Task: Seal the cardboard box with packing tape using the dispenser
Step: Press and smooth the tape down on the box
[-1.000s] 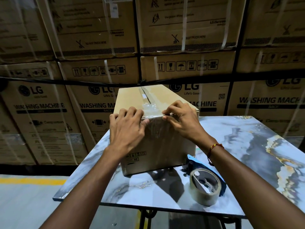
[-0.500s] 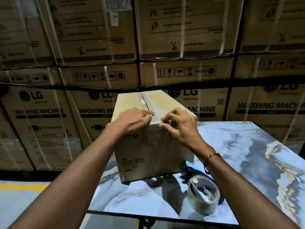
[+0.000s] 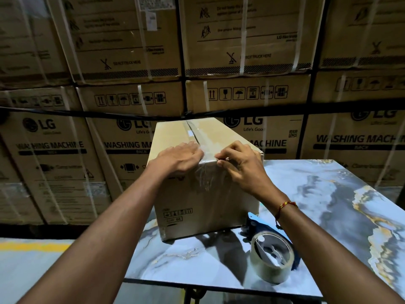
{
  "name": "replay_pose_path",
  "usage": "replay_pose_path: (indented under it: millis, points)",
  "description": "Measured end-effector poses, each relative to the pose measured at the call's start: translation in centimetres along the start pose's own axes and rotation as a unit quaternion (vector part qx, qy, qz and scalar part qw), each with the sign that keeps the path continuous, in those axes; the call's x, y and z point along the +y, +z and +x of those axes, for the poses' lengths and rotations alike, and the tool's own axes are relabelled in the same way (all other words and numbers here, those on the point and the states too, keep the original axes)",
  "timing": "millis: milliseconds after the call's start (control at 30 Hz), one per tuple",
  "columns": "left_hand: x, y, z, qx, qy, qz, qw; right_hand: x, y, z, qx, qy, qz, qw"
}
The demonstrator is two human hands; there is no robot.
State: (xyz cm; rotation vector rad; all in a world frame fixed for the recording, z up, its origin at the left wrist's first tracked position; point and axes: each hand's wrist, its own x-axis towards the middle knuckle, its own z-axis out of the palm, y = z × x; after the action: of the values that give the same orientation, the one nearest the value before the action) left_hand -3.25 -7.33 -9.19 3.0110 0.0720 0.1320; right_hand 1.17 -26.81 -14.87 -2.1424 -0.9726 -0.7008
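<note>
A brown cardboard box (image 3: 197,207) stands on the marbled table (image 3: 328,205). Clear packing tape (image 3: 206,141) runs along its top seam and folds down over the near edge onto the front face. My left hand (image 3: 179,159) lies flat on the top near corner, fingers pressing the tape at the edge. My right hand (image 3: 238,165) presses the tape at the same edge from the right, fingers bent, thumb on the front face. The blue tape dispenser (image 3: 271,257) with its roll lies on the table by the box's front right corner, apart from both hands.
A wall of stacked, strapped washing-machine cartons (image 3: 241,51) rises close behind the table. The table's near edge (image 3: 219,284) runs just below the dispenser. Grey floor with a yellow line (image 3: 32,246) lies to the left.
Both hands have slid slightly along the box's near top edge, the left one flattening further onto the top. The view has shifted a little; the dispenser has not moved.
</note>
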Motion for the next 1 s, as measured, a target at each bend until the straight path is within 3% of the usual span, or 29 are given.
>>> replay_pose_path:
  millis: [100,233,367,500,700,1000]
  points:
    - [-0.7,0.9,-1.1,0.092,0.023,0.016,0.995,0.1,-0.2,-0.2,-0.006,-0.003,0.000,1.000]
    - [-2.2,2.9,-3.4,0.257,0.054,0.131,0.956,-0.2,0.4,-0.2,0.017,0.005,-0.022,1.000]
    - [-2.8,4.6,-4.3,0.325,0.045,0.199,0.923,-0.7,1.8,-0.5,0.049,0.012,-0.076,0.996]
    - [-2.8,6.6,-4.4,0.384,0.030,0.175,0.906,0.0,2.3,-0.9,0.042,-0.009,-0.115,0.992]
    - [-2.5,8.3,-4.8,0.403,0.006,0.156,0.902,0.9,1.7,-1.4,-0.001,-0.063,-0.164,0.984]
    - [-2.1,7.9,-5.2,0.379,-0.007,0.155,0.912,0.0,2.0,-1.8,0.012,-0.048,-0.189,0.981]
